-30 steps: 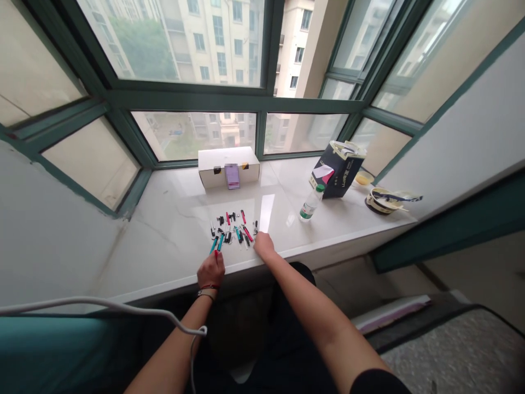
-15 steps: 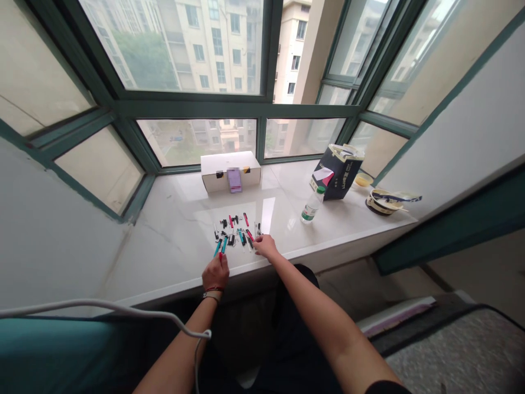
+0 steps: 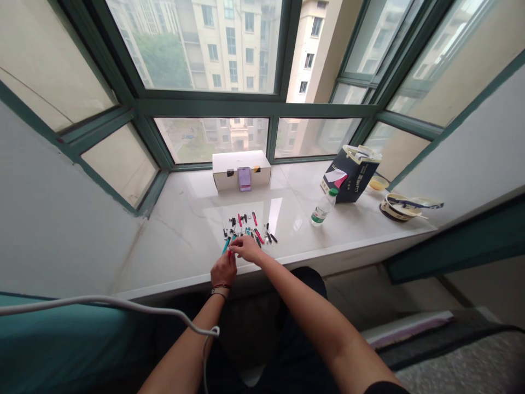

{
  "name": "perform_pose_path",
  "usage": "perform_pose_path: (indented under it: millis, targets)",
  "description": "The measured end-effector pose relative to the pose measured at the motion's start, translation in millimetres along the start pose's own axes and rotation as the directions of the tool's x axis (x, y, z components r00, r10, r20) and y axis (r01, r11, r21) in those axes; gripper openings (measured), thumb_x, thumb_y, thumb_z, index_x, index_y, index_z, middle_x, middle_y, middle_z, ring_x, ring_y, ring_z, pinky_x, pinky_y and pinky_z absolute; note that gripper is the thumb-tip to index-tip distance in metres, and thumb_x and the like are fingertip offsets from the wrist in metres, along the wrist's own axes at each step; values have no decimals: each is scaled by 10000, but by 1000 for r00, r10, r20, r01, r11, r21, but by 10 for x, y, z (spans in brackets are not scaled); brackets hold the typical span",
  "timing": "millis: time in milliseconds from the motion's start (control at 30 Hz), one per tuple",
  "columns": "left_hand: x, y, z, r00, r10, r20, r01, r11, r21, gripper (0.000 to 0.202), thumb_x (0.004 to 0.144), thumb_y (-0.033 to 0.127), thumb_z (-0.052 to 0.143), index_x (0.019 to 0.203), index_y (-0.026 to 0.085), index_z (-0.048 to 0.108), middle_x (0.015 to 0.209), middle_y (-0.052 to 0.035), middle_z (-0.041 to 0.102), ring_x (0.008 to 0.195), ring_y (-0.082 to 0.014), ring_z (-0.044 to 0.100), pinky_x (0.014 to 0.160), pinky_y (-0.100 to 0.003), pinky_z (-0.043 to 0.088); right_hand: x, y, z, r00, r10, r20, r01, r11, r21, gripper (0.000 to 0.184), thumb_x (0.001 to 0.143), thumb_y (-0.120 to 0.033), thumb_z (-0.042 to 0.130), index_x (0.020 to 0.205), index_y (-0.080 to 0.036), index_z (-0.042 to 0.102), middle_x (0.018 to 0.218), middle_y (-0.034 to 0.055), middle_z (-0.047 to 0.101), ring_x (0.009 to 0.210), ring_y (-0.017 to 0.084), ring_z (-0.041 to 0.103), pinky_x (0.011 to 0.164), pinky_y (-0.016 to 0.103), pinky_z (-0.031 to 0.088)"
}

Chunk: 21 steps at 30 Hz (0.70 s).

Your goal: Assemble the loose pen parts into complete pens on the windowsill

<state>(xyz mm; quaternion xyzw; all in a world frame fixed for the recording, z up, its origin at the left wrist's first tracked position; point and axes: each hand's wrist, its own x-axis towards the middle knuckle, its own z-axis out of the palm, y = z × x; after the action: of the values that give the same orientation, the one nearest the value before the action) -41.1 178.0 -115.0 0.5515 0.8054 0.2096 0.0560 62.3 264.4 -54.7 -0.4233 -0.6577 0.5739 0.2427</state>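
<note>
While our left hand [image 3: 223, 270] closes on a small red piece [image 3: 230, 253], our right hand [image 3: 246, 249] meets it

Where our fingertips come together, in front of the long white cardboard box [image 3: 241, 160], our right fingers are narrowed; whether they grip anything, we cannot tell. Nearer the box, slim red, teal and black pen-like parts [image 3: 259, 236] lie scattered on the glossy white marbled counter [image 3: 180, 219]. Right of the box stands a clear plastic green-capped bottle [image 3: 322, 212].

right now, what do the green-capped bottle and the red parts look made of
Bottle: clear, glossy plastic, judging by its see-through wall. Red parts: probably smooth plastic, from their even, bright colour; too small to be sure.
</note>
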Motion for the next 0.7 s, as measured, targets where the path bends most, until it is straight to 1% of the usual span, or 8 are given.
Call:
perform_pose_path:
  millis: [167, 267, 333, 433, 533, 633, 667, 700]
  targets:
    - [-4, 3, -12, 1000, 0, -7, 0, 1000, -23, 435, 1003, 411, 303, 1264, 219, 594, 991, -100, 719, 795, -199, 639, 641, -275, 362, 6, 66, 17, 1000, -17, 23, 19, 997, -71, 102, 784, -209, 686, 844, -178, 761, 817, 26, 715, 657, 130, 628, 553, 213, 522]
    - [-4, -9, -1, 1000, 8, -2, -8, 1000, -14, 433, 1005, 396, 293, 1225, 205, 613, 966, -101, 719, 805, -202, 640, 649, -276, 369, 3, 106, -6, 997, -62, 35, 66, 988, -136, 170, 781, -245, 703, 933, -194, 760, 842, 20, 716, 647, 122, 620, 595, 225, 514]
    - [-4, -19, 14, 1000, 9, -5, -9, 1000, 3, 444, 1005, 399, 281, 1179, 191, 632, 942, -106, 718, 804, -204, 639, 652, -279, 373, -21, 135, -59, 994, -106, 7, 105, 974, -201, 219, 785, -267, 708, 992, -209, 749, 834, 10, 713, 649, 114, 614, 647, 232, 504]
    - [-2, -31, 32, 1000, 2, -10, -2, 1000, 15, 461, 1003, 415, 268, 1170, 184, 630, 936, -114, 715, 799, -209, 638, 653, -283, 381, -107, 201, -234, 986, -142, -84, 113, 952, -283, 194, 797, -297, 701, 966, -212, 743, 833, 5, 711, 688, 116, 618, 705, 231, 480]
    - [-1, -32, 30, 1000, -7, -1, 7, 1000, 12, 468, 1001, 423, 260, 1171, 190, 629, 924, -113, 714, 787, -211, 635, 657, -287, 388, -226, 310, -539, 967, -84, -241, 12, 958, -287, 221, 857, -367, 613, 892, -183, 730, 795, 18, 708, 687, 129, 626, 693, 230, 466]
    - [-1, -25, 16, 1000, 0, -5, 0, 1000, -1, 477, 1002, 424, 252, 1160, 191, 637, 922, -118, 715, 785, -217, 633, 660, -295, 388, -320, 427, -886, 882, 20, -470, -167, 947, -273, 328, 903, -418, 508, 876, -162, 711, 775, 31, 704, 713, 149, 634, 688, 237, 457]
    - [-2, -23, 11, 1000, 1, -7, -1, 1000, -5, 480, 1002, 422, 250, 1160, 190, 638, 923, -121, 715, 783, -219, 632, 659, -297, 387, -339, 458, -981, 857, 29, -514, -210, 931, -298, 294, 891, -397, 529, 874, -167, 710, 807, 31, 710, 755, 153, 637, 713, 236, 453]
    - [-3, -22, 8, 1000, 1, -9, -1, 1000, -8, 481, 1002, 422, 249, 1161, 188, 639, 923, -123, 715, 781, -221, 631, 659, -298, 387, -352, 484, -1056, 852, 34, -523, -241, 911, -333, 251, 878, -368, 554, 870, -172, 711, 829, 32, 713, 785, 154, 637, 735, 235, 448]
